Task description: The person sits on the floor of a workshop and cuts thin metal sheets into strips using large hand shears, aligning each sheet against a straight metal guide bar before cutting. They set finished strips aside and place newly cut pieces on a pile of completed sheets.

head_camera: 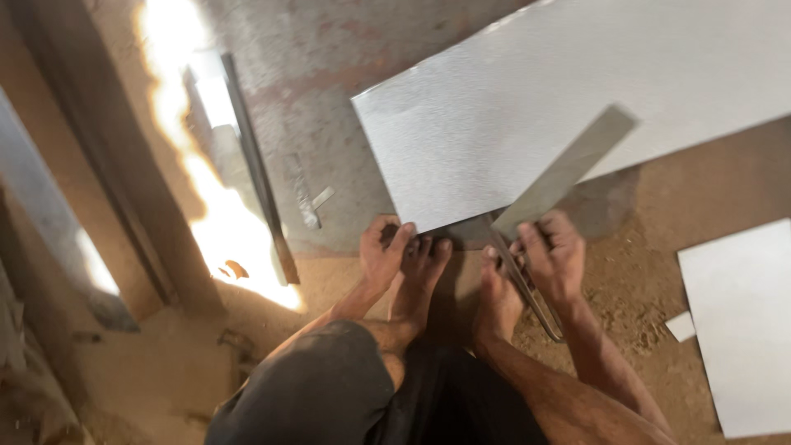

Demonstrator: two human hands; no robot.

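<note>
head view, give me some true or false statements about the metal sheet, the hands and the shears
1. The left hand rests at the near corner of the large metal sheet. True.
2. The right hand is empty. False: its grip is closed on metal shears, whose handles run back past the wrist.
3. The person wears shoes. False: both feet are bare, between the hands.
4. A narrow strip angles up across the sheet from the right hand. True.
5. A smaller sheet lies on the dirt floor to the right. True.
</note>
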